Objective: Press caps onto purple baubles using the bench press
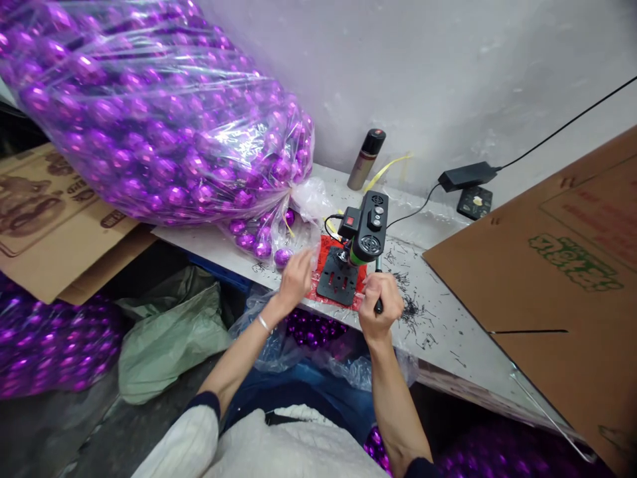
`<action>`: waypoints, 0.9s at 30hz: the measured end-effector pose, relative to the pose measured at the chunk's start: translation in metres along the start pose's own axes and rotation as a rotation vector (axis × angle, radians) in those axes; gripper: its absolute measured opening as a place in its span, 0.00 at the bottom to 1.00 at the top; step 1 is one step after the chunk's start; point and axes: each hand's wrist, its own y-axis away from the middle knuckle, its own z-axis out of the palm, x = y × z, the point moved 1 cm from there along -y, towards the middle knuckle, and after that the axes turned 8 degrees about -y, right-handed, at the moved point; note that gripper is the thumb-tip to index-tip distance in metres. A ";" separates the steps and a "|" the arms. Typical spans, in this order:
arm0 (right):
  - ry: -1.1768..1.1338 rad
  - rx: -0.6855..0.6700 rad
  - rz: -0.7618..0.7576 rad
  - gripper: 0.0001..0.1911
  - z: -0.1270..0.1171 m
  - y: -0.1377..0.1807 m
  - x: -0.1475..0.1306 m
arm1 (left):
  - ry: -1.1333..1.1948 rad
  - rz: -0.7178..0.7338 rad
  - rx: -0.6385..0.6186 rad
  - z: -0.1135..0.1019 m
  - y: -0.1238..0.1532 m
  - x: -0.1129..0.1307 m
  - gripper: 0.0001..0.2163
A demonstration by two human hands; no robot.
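Observation:
My right hand (380,300) is wrapped around the black-ended lever handle (379,307) of a small black bench machine (372,229). The machine has a slotted black base plate (337,282) lying over a red sheet (324,251). Just left of the base is my left hand (295,281), its fingers curled together and slightly blurred; what they hold, if anything, I cannot make out. Beside those fingers a shiny purple faceted ball (283,257) lies by the gathered neck of a clear plastic bag (298,199). More purple balls (251,240) show through the plastic there.
A bulging clear bag of purple balls (164,126) fills the back left. Behind the machine stands a spray can (366,159); a black power adapter (469,176) is by the wall. Black bits (411,302) litter the table (442,332). Cardboard (557,265) rises at right. Purple balls (316,330) lie below the table edge.

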 end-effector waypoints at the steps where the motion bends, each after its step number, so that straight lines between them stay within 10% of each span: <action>1: -0.002 -0.001 0.001 0.13 0.000 0.000 0.000 | -0.044 -0.061 -0.002 -0.001 -0.030 -0.013 0.20; 5: 0.004 0.000 0.003 0.13 0.001 0.002 0.000 | -0.372 -0.281 -0.224 -0.002 -0.117 -0.060 0.23; 11: 0.014 0.004 -0.019 0.13 0.003 0.005 0.001 | -0.491 -0.292 -0.366 0.005 -0.142 -0.076 0.24; 18: 0.012 -0.011 -0.040 0.12 0.002 0.004 0.002 | 0.339 -0.490 -0.143 -0.019 -0.105 -0.060 0.25; 22: 0.011 -0.005 -0.023 0.12 0.000 -0.002 0.001 | 0.964 -0.714 -0.227 -0.032 -0.055 -0.034 0.24; 27: -0.015 0.018 0.020 0.14 -0.002 -0.013 0.000 | 1.130 -0.845 -0.259 -0.010 -0.007 0.000 0.23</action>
